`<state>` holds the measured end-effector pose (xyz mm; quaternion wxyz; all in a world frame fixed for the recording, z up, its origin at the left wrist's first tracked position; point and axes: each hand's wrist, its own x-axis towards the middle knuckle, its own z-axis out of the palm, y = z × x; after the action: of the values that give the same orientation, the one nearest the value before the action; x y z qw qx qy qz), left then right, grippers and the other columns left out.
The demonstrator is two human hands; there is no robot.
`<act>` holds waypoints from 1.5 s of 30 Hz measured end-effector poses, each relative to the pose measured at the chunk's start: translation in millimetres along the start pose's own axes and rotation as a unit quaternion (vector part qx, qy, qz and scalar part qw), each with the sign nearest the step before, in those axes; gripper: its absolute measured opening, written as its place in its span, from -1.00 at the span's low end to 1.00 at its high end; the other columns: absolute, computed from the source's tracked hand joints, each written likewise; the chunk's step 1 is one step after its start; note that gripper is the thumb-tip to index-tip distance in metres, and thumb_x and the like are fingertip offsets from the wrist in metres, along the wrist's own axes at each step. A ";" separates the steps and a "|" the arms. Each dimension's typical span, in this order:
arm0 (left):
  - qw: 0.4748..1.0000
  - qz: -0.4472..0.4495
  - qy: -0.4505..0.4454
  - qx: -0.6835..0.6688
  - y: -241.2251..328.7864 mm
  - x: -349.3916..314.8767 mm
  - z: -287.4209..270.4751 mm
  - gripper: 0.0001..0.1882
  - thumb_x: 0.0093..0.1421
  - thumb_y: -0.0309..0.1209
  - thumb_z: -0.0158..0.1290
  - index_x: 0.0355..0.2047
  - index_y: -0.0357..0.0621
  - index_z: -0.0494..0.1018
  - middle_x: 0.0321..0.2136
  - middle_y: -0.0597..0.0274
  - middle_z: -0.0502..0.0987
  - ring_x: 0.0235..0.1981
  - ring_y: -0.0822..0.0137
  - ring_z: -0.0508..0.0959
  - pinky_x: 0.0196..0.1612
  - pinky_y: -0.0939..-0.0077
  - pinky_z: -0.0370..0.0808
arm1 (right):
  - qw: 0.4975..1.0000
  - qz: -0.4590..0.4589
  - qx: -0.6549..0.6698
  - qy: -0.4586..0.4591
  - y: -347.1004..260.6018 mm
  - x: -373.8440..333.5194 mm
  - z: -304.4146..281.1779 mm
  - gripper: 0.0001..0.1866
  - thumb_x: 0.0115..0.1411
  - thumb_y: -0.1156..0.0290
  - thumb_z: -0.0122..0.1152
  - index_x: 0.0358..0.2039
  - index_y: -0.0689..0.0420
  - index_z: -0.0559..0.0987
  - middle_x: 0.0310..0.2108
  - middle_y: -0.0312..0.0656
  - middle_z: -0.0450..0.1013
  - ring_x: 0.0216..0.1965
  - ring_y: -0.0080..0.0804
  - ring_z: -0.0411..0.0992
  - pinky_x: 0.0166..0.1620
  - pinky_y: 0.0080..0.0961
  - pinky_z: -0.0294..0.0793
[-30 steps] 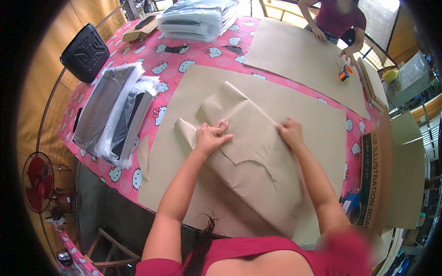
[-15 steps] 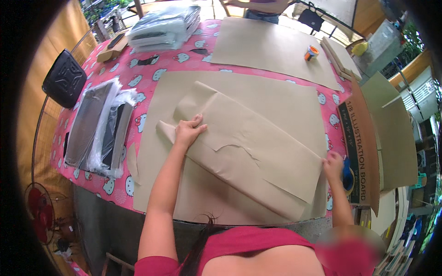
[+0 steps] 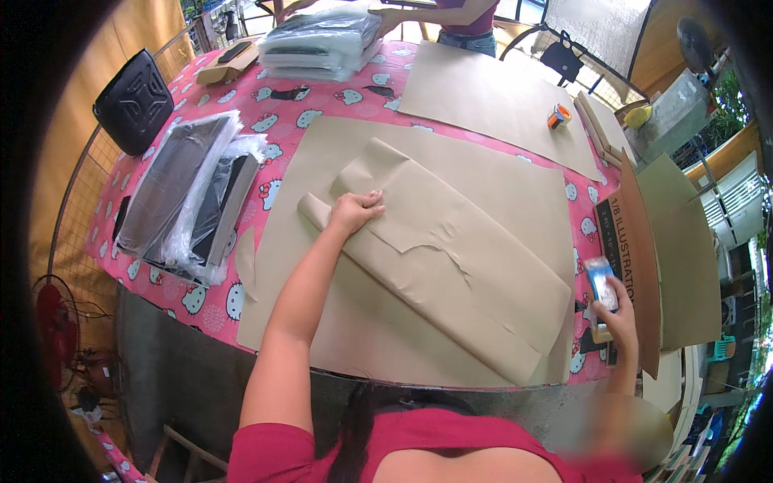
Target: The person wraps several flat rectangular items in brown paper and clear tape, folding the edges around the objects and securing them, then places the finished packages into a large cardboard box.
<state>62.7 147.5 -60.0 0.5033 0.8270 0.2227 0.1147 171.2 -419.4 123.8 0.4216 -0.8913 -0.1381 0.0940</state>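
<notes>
A folded brown kraft paper wrap (image 3: 459, 258) lies aslant over a flat brown sheet (image 3: 386, 338), and a ragged tear runs across its upper layer. My left hand (image 3: 354, 212) is closed at the left part of this wrap, pinching the edge of its top layer and pressing down. At the table's right edge, my right hand (image 3: 618, 315) is wrapped round a blue tape dispenser (image 3: 597, 275) with a tan roll low on it. It stands close to the brown cardboard box (image 3: 632, 274).
Plastic-wrapped packs (image 3: 173, 193) lie at the left beside a black plastic seat back (image 3: 133, 101). Across the table a co-worker's hands hold a stack of plastic-wrapped packs (image 3: 314, 44). Another brown sheet (image 3: 483, 80) carries an orange tape roll (image 3: 559, 117).
My right hand has left the wrap's right corner and taken hold of the tape dispenser. My left hand stays on the paper. The co-worker's hands have come onto the far stack.
</notes>
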 end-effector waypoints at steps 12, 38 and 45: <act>0.965 -0.172 -0.095 -0.172 29.5 6.6 6.1 -0.56 -0.09 -0.21 0.27 -0.12 0.15 0.53 -0.04 0.35 0.49 0.00 0.54 0.43 0.11 0.61 0.24 | 0.899 -0.246 -0.115 -0.342 -245.0 72.2 258.7 -0.36 -0.23 0.21 0.29 -0.07 0.21 0.51 -0.16 -0.08 0.49 -0.15 -0.37 0.45 -0.03 -0.50 0.38; 0.987 -0.049 0.119 0.097 40.6 -27.0 18.5 -0.69 -0.08 -0.09 0.20 -0.26 0.36 0.58 -0.23 0.49 0.58 -0.13 0.30 0.50 0.09 0.07 0.19 | 0.572 0.209 -0.450 -0.653 -23.9 85.4 154.8 -0.54 -0.21 0.13 0.30 -0.28 0.10 0.60 -0.30 -0.06 0.51 -0.27 -0.26 0.45 -0.17 -0.32 0.42; 0.930 0.215 0.216 0.206 38.0 -35.7 10.2 -0.69 0.01 -0.27 0.12 -0.19 0.04 0.55 -0.09 0.20 0.50 -0.12 0.13 0.46 0.07 0.27 0.30 | 0.900 0.205 -0.353 -0.152 -102.1 -45.6 -26.4 -0.54 -0.30 0.28 0.32 -0.30 0.20 0.62 -0.39 -0.15 0.56 -0.37 -0.41 0.52 -0.21 -0.49 0.48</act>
<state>45.2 107.3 -30.0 0.2252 0.8955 0.1622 0.3479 118.6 -391.5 222.1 0.0247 -0.9650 -0.0387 0.2580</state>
